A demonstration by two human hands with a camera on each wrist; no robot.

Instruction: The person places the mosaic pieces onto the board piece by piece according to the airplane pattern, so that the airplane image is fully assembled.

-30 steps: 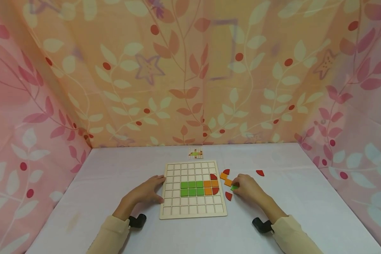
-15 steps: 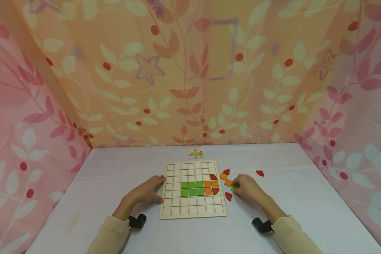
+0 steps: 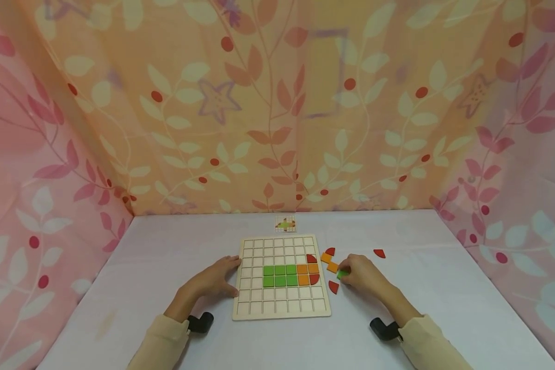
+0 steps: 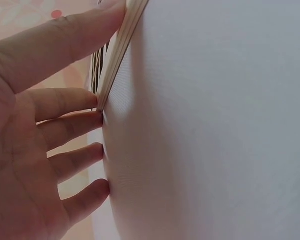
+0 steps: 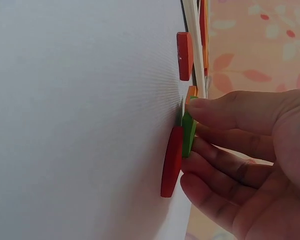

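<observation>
A wooden grid board (image 3: 277,303) lies flat on the table, with several green square tiles (image 3: 279,275), orange squares and red quarter-round pieces set in its cells. At its left edge my left hand (image 3: 215,277) rests with fingers spread; the thumb (image 4: 75,40) and fingertips touch the rim in the left wrist view. My right hand (image 3: 363,275), just right of the board, pinches a green square tile (image 5: 189,132) between thumb and fingers. A red piece (image 5: 171,162) stands out beside that tile in the right wrist view; the hand hides it in the head view.
Around the right hand lie orange squares (image 3: 332,267) and red quarter-round pieces (image 3: 333,287), with one more red piece (image 3: 379,253) farther right. Behind the board is a small pattern card (image 3: 285,224). Patterned cloth walls (image 3: 277,103) enclose the white table (image 3: 189,231).
The right hand shifts very slightly with the green tile still pinched. The left hand and the board stay in place.
</observation>
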